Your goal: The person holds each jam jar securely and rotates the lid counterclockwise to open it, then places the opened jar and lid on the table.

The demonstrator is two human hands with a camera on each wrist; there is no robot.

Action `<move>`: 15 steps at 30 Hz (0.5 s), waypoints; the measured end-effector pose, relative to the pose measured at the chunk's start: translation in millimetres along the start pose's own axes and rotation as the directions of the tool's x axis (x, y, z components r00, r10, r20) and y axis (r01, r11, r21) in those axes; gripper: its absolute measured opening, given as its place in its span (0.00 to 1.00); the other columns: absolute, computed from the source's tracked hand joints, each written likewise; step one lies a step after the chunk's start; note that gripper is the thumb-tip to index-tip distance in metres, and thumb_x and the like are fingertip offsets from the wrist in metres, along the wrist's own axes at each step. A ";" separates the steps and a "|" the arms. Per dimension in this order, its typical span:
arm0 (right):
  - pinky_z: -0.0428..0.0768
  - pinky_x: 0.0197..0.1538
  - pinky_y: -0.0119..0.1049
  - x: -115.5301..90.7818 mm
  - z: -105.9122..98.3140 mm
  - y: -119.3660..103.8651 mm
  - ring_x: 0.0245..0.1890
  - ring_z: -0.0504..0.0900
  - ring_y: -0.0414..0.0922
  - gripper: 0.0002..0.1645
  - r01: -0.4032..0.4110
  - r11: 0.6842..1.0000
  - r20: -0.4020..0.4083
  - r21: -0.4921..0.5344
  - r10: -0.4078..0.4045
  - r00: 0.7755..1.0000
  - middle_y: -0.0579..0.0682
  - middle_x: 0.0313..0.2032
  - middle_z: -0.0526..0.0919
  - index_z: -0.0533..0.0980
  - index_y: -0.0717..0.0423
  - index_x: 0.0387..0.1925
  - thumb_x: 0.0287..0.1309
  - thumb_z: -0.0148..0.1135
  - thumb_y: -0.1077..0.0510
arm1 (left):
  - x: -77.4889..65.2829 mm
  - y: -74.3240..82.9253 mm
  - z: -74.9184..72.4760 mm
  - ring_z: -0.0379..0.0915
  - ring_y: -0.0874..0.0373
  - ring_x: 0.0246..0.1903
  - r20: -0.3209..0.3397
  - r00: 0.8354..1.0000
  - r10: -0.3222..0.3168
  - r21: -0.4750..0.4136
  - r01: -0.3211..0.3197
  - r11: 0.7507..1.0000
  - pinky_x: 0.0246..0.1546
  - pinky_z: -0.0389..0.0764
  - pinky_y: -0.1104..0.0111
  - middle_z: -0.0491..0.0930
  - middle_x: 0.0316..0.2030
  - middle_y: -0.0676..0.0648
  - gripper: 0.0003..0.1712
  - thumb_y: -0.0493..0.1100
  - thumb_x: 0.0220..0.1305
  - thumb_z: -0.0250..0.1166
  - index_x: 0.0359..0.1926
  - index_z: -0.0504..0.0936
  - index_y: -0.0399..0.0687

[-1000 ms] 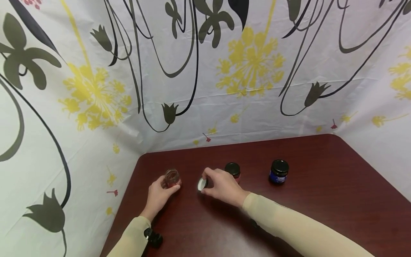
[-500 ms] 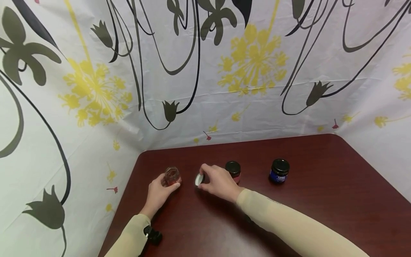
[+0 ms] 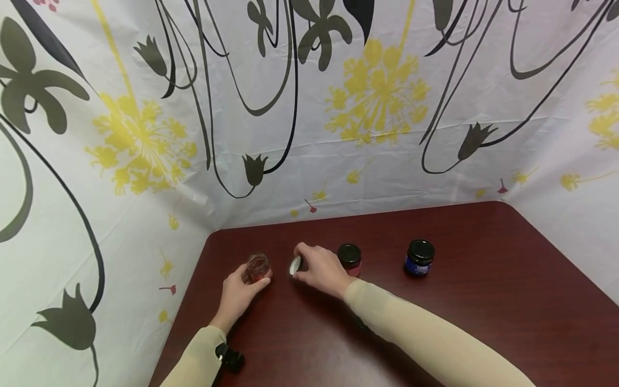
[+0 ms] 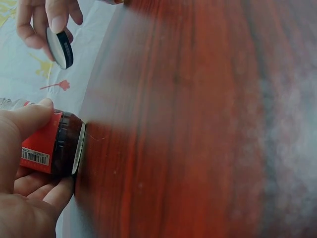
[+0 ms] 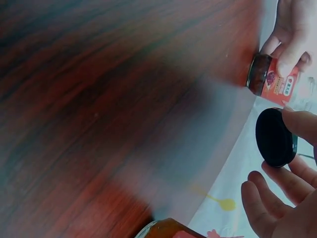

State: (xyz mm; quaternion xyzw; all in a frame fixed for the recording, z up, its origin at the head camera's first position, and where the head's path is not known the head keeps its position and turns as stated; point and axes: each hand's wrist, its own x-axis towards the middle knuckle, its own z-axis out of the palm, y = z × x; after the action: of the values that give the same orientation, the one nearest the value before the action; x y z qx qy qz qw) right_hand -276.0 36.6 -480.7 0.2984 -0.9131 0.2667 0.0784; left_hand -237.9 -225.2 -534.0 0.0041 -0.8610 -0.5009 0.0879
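Observation:
My left hand grips a small glass jar with a red label, upright on the table and without a lid. In the left wrist view, thumb and fingers wrap the jar around its barcode side, and dark contents show near its base. Just right of it, my right hand pinches a black lid by its edge, tilted so its white inside faces the jar. The right wrist view shows the black top of the lid between thumb and fingers, a short gap from the jar.
A black-lidded jar with a red label stands right behind my right hand. Farther right is another black-lidded jar with a blue label. The dark red table meets a flower-printed sheet at its back and sides.
My right hand has moved left with the lid, bringing it closer to the open jar. The left hand keeps its grip on the jar in the same place.

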 end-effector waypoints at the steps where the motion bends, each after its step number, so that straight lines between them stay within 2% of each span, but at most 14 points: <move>1: 0.77 0.36 0.37 1.4 1.4 0.1 0.33 0.77 0.38 0.28 -0.006 1.000 0.005 -0.001 0.006 1.000 0.39 0.37 0.81 0.75 0.45 0.52 0.53 0.77 0.46 | -0.2 -0.4 -0.3 0.80 0.55 0.53 0.003 1.000 -0.001 -0.002 0.001 1.000 0.48 0.82 0.57 0.83 0.52 0.49 0.35 0.55 0.53 0.79 0.59 0.78 0.52; 8: 0.78 0.38 0.38 9.7 8.9 3.2 0.35 0.79 0.38 0.30 -0.055 0.998 0.033 0.012 0.054 0.998 0.39 0.40 0.82 0.75 0.45 0.57 0.55 0.76 0.45 | -0.3 -0.8 -0.2 0.80 0.56 0.52 -0.001 1.000 -0.003 -0.007 0.003 1.000 0.48 0.82 0.57 0.83 0.51 0.50 0.33 0.55 0.54 0.79 0.59 0.79 0.54; 15: 0.79 0.41 0.40 9.2 14.9 3.9 0.37 0.80 0.40 0.31 -0.098 0.995 0.071 0.017 0.096 0.993 0.42 0.43 0.83 0.75 0.46 0.59 0.55 0.76 0.46 | 0.0 -0.7 1.4 0.80 0.55 0.53 0.001 1.000 -0.008 0.011 0.008 1.000 0.49 0.81 0.57 0.83 0.52 0.49 0.33 0.55 0.54 0.78 0.59 0.79 0.53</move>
State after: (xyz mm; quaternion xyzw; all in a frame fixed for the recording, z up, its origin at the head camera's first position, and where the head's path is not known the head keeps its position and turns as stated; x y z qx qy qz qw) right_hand -285.5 26.6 -492.2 0.2636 -0.9259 0.2687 0.0302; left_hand -238.2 -224.3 -535.2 0.0080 -0.8636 -0.4968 0.0855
